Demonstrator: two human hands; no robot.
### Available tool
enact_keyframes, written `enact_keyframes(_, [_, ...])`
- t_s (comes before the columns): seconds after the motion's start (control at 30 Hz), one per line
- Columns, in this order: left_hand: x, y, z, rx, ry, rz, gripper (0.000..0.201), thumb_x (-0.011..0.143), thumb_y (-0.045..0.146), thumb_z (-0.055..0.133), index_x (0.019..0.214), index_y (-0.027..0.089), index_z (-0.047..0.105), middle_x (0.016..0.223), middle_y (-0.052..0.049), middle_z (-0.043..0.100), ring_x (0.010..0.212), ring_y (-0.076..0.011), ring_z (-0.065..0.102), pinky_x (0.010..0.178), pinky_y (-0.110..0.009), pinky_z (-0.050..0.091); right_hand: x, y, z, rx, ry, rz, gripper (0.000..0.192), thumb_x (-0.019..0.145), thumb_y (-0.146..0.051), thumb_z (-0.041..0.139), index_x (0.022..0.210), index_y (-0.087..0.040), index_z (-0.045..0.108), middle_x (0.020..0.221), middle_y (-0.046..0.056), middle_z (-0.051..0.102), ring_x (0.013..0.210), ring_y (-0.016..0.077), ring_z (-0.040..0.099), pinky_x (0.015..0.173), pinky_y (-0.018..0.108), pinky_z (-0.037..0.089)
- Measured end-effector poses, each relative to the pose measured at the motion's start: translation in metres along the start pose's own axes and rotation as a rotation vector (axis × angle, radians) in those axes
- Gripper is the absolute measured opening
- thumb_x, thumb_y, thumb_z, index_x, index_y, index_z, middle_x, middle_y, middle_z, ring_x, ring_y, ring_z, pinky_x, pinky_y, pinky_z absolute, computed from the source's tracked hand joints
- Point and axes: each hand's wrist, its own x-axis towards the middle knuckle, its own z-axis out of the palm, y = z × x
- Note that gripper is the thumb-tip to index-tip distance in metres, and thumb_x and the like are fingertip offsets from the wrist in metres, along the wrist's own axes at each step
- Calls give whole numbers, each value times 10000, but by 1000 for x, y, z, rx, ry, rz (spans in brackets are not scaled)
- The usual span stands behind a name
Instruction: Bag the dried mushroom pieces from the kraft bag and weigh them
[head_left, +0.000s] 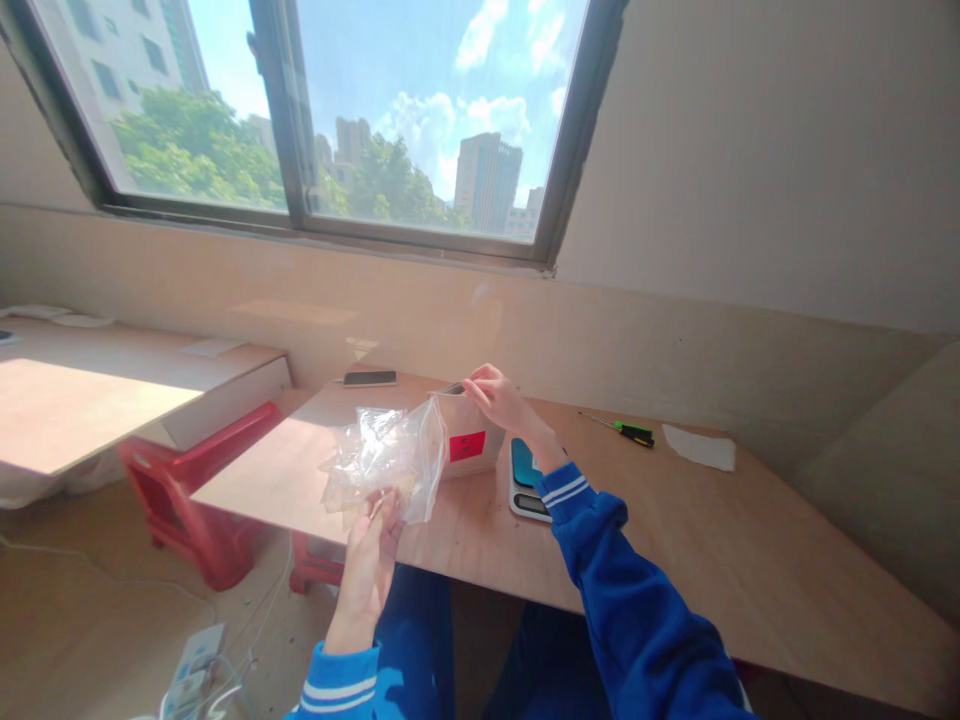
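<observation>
My left hand (377, 520) is closed round the lower edge of a clear plastic zip bag (431, 450), holding it above the table's front part. More crinkled clear bags (367, 440) show beside and behind it; whether they are in the same grip I cannot tell. Behind the bag stands a pale cardboard box (480, 460) with a red label (466, 446). At its top opening my right hand (496, 393) has its fingers pinched together; what they hold, if anything, is hidden. Under my right wrist sits a small digital scale (527, 478) with a teal top.
On the wooden table (660, 530) lie a phone (369, 379), a screwdriver (600, 421), a green-and-black tool (634, 433) and a torn white sheet (699, 447). Red plastic stools (217, 520) stand at the left. A power strip (193, 665) and cables lie on the floor.
</observation>
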Motion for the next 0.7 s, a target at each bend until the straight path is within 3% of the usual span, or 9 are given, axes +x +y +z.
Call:
enact_keyframes(0.13, [0,-1,-2,1,-27,-1,337,660,188,817,940,185,630,893,41,698,812,-78,654,771,-170,489,-2,2,3,34,42,-25,330,919,-150,364,855,-201,684,1078,75,601,1103,213,507,1016,412,382])
enact_keyframes(0.23, [0,-1,-3,-2,-38,3,333,653,201,823,933,187,644,884,48,695,805,-76,654,758,-166,490,-2,1,3,172,78,17,385,828,-60,374,1114,-203,588,1202,83,541,1029,176,555,920,355,474])
enact_keyframes(0.33, [-1,-1,-2,-11,-33,-5,300,671,173,804,929,185,652,881,41,693,798,-81,661,753,-167,493,-1,-2,1,268,94,92,422,827,-130,480,1238,-228,478,1275,98,501,985,168,591,843,335,525])
enact_keyframes(0.47, [-2,-2,-3,-10,-56,-9,303,704,130,756,982,177,647,953,1,705,860,-107,678,806,-184,505,-7,-19,-8,246,162,75,368,837,-208,556,1201,-238,515,1288,85,534,1206,207,510,1040,409,423])
enact_keyframes(0.53, [-1,-5,-4,3,-55,-3,357,686,105,757,1013,183,638,981,-7,710,884,-118,682,819,-191,513,-15,-32,-12,270,205,37,285,841,-178,512,1114,-233,573,1268,79,543,1234,209,486,1026,396,429])
enact_keyframes(0.6, [1,-8,-5,15,-48,-1,398,660,86,770,1017,197,632,996,-10,712,895,-126,685,826,-198,523,-26,-44,-15,379,180,37,219,829,-147,474,990,-224,601,1157,68,576,1121,193,553,923,353,490])
enact_keyframes(0.7, [2,-13,-5,25,-50,-2,436,629,78,793,1008,220,631,1005,-5,708,917,-127,684,837,-199,530,-45,-57,-12,585,-32,133,130,818,-146,462,874,-215,557,894,20,600,819,149,615,748,308,531])
